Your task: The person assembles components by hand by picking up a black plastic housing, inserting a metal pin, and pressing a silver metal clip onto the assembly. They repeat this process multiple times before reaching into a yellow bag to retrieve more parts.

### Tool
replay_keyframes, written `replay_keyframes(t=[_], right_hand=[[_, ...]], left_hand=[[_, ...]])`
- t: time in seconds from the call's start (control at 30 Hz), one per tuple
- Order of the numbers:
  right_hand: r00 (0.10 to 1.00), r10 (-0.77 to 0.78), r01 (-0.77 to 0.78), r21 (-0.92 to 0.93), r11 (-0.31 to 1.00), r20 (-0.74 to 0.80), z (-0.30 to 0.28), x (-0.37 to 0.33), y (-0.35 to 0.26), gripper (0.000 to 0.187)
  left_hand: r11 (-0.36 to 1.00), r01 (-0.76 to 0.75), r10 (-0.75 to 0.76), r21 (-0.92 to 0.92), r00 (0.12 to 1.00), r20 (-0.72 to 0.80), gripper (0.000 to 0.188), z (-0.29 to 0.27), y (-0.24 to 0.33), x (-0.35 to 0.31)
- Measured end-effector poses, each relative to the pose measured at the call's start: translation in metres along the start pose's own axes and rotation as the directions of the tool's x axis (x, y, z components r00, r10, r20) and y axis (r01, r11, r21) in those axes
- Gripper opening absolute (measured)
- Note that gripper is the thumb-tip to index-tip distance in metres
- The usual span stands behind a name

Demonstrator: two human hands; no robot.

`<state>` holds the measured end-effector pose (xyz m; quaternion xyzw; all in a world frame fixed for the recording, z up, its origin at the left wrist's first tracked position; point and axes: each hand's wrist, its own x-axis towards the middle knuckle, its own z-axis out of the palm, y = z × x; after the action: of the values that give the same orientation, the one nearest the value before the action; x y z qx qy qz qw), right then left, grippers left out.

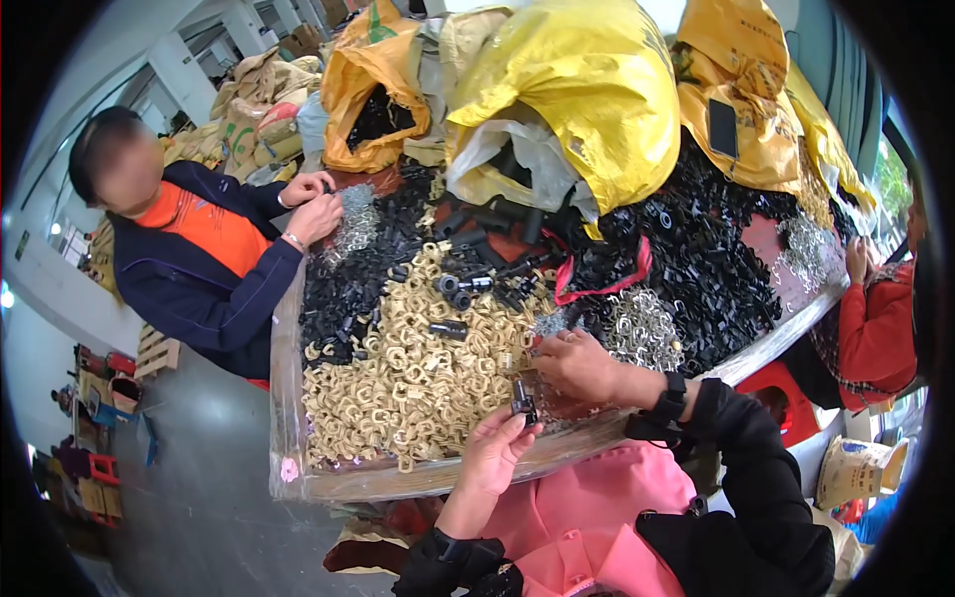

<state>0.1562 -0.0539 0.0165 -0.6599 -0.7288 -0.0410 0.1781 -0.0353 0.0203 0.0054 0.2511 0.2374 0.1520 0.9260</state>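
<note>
At the table's near edge my left hand point(492, 450) is closed, pinching a small black plastic fitting point(523, 401) upright between thumb and fingers. Just right of it and a little farther in, my right hand point(579, 366) has its fingers drawn together; whatever they hold, if anything, is hidden. Beyond these fingers lies a small pile of tiny grey metal pieces point(549, 322). Tan ring-like plastic pieces point(398, 408) are heaped to the left of my hands. Silvery metal hooks point(642, 323) form a pile on the right.
Black plastic parts point(711, 269) cover much of the wooden-edged table point(398, 485). A yellow sack point(587, 80) and orange sacks point(368, 70) stand at the back, with a phone point(722, 127) on one. A co-worker point(199, 249) works at left, another point(880, 318) at right. A pink strap point(602, 289) lies mid-table.
</note>
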Motion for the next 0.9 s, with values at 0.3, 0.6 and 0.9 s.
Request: replay_keyframes(t=[0.3,0.6,0.9], right_hand=[[0.995,0.101,-0.092,0.289,0.953,-0.016,0.022,0.018,0.015,0.019],[0.946,-0.102,-0.104,0.584,0.805,0.309,-0.039,0.000,-0.004,0.016],[0.898,0.241,-0.386,0.922,0.026,0.369,-0.038,-0.027,-0.024,0.015]], left_hand=[[0.994,-0.110,0.109,-0.010,0.991,-0.074,0.016,-0.009,0.013,-0.004],[0.974,-0.139,0.152,0.178,0.986,-0.061,0.016,0.005,0.011,0.011],[0.989,-0.107,0.104,0.101,0.994,0.036,0.019,0.029,0.005,0.011]])
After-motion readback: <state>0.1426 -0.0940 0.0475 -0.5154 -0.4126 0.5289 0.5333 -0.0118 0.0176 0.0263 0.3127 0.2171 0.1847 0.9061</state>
